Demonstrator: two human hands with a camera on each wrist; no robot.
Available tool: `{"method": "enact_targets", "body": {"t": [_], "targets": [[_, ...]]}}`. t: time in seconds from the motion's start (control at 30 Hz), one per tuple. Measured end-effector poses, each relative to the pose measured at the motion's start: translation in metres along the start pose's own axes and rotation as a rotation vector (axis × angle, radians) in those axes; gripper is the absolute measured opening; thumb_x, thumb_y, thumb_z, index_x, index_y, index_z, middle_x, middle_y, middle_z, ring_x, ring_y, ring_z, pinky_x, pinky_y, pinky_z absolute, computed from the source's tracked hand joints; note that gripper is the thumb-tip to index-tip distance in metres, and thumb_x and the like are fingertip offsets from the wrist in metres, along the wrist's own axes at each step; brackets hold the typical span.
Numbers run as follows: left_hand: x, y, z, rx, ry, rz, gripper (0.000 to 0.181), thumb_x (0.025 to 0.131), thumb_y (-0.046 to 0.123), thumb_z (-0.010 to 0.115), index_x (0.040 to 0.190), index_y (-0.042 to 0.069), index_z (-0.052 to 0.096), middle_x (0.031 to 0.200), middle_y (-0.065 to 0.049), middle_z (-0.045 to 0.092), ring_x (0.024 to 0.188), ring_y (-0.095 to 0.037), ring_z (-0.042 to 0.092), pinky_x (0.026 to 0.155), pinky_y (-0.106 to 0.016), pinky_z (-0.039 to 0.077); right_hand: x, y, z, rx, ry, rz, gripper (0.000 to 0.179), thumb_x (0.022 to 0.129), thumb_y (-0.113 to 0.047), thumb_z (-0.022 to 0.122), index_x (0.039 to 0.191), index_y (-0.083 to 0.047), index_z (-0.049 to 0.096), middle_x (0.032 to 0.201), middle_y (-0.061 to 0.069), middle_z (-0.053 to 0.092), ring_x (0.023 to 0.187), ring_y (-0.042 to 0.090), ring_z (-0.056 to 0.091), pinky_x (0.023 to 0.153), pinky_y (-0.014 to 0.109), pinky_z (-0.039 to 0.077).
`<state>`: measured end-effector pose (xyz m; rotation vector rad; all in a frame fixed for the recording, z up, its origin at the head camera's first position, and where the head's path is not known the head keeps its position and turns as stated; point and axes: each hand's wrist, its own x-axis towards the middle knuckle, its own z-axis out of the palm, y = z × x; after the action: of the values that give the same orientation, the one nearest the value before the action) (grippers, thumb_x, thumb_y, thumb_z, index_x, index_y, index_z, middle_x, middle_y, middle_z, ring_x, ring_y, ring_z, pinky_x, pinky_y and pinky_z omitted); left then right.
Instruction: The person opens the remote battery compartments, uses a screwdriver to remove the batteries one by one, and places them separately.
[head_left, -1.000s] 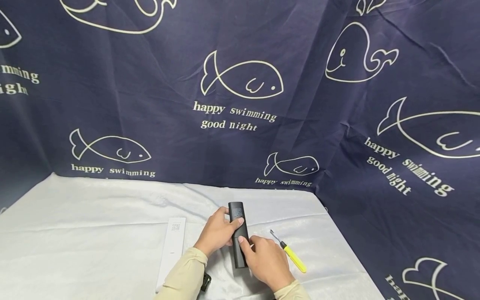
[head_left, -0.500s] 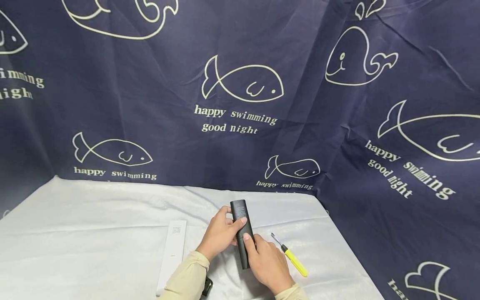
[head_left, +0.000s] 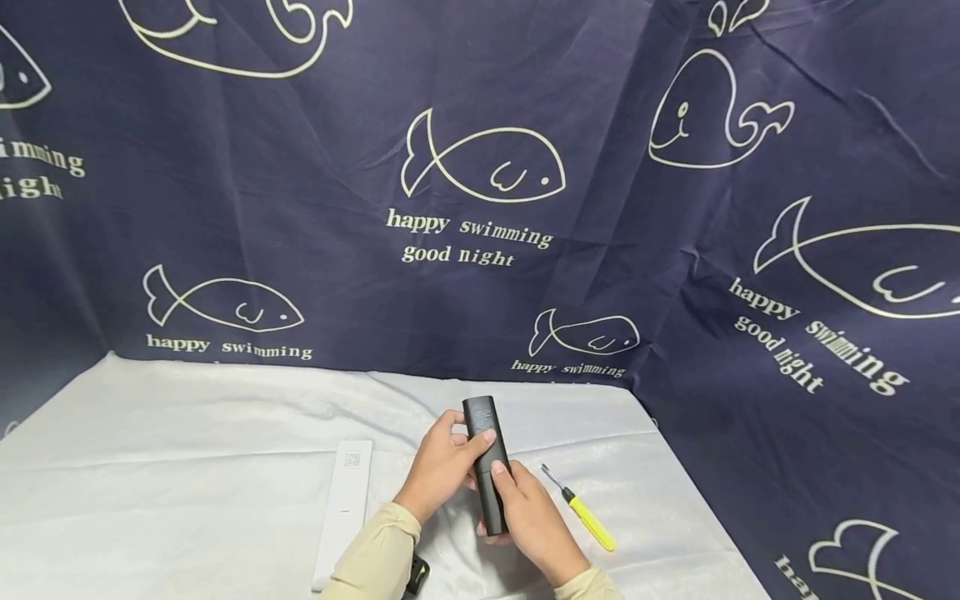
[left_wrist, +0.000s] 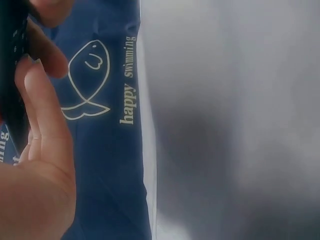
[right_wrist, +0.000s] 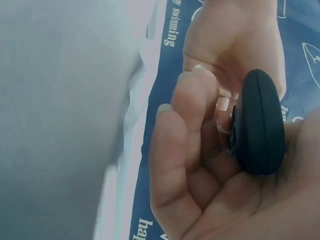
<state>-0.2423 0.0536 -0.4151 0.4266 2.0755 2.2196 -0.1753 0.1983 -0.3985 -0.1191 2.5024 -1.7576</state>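
A black remote control (head_left: 492,500) is held above the table in both hands, its back with small print facing up. My left hand (head_left: 438,468) grips the far half, thumb lying across the back. Lower down, my right hand (head_left: 537,521) grips the near half, its thumb on the back close to a seam line. Buttons on the underside of the remote (left_wrist: 11,75) show in the left wrist view. In the right wrist view the rounded near end of the remote (right_wrist: 261,125) rests against the right palm, fingers curled under it.
A screwdriver (head_left: 588,521) with a yellow handle lies right of the hands. Left of them is a long white box (head_left: 345,508) with a printed code. A small black object (head_left: 417,575) sits partly behind the left sleeve. Dark blue printed cloth (head_left: 337,208) hangs behind the white-covered table.
The remote has shifted slightly right and leans a little more, both hands moving with it. Fingertips of the right hand now show beneath its near end.
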Motion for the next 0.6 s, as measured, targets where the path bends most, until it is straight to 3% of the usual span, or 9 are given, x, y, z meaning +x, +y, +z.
{"method": "enact_targets", "body": {"t": [0.23,0.4,0.5,0.6], "targets": [[-0.0003,0.003,0.0008,0.04,0.005,-0.013,0.039,0.097,0.027,0.067,0.119,-0.001,0.05,0.081,-0.01,0.072,0.056,-0.019,0.065,0.06,-0.042,0.057,0.0012,0.0012,0.0006,0.046,-0.027,0.011,0.05,0.108,-0.039,0.042,0.125,0.007,0.054,0.083,0.017,0.067,0.064,0.025,0.069,0.054,0.04,0.056],[-0.0009,0.0017,-0.0004,0.067,0.045,-0.004,0.035,0.096,0.037,0.067,0.108,0.007,0.055,0.075,0.001,0.061,0.062,-0.014,0.055,0.064,-0.033,0.049,0.0023,0.0028,0.0006,0.058,-0.03,0.02,0.048,0.109,-0.038,0.042,0.122,0.006,0.055,0.077,0.014,0.068,0.064,0.025,0.069,0.055,0.04,0.056],[0.0006,0.0003,-0.0012,0.046,0.055,0.003,0.033,0.096,0.037,0.065,0.103,0.006,0.055,0.074,-0.002,0.052,0.066,-0.016,0.051,0.064,-0.031,0.048,0.0029,0.0012,0.0004,0.072,-0.039,0.027,0.047,0.109,-0.039,0.042,0.119,0.006,0.055,0.075,0.014,0.066,0.063,0.025,0.068,0.055,0.038,0.056],[0.001,-0.0007,-0.0011,-0.017,0.021,0.01,0.033,0.098,0.035,0.062,0.105,0.004,0.054,0.079,-0.005,0.058,0.071,-0.018,0.057,0.068,-0.035,0.052,0.0018,-0.0007,-0.0006,0.092,-0.034,0.035,0.047,0.108,-0.039,0.042,0.117,0.006,0.054,0.074,0.012,0.065,0.061,0.024,0.067,0.055,0.036,0.055]]}}
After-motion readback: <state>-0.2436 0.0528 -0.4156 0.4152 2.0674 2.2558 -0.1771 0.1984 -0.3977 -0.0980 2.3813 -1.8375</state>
